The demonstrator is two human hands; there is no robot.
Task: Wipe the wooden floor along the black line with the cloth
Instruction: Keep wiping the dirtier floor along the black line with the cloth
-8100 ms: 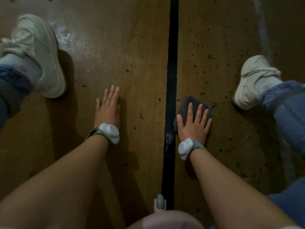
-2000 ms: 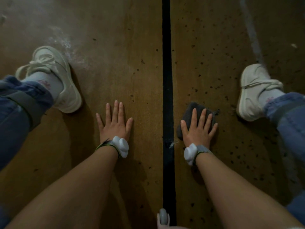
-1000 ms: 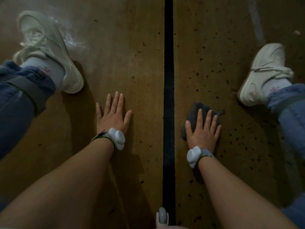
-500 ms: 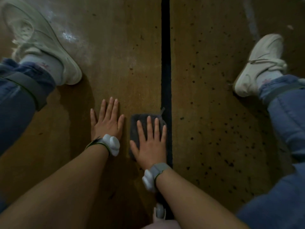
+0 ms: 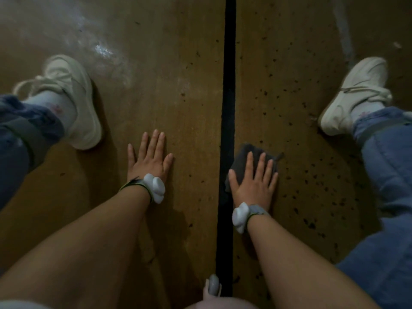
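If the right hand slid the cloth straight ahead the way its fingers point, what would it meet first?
Nothing solid, as far as the picture shows: the right hand on the cloth points along the black line, over speckled floor. The right shoe lies off to the side.

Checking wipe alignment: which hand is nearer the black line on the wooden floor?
Right. The right hand presses the dark grey cloth just right of the black line; the left hand lies flat on the brown wooden floor, farther left.
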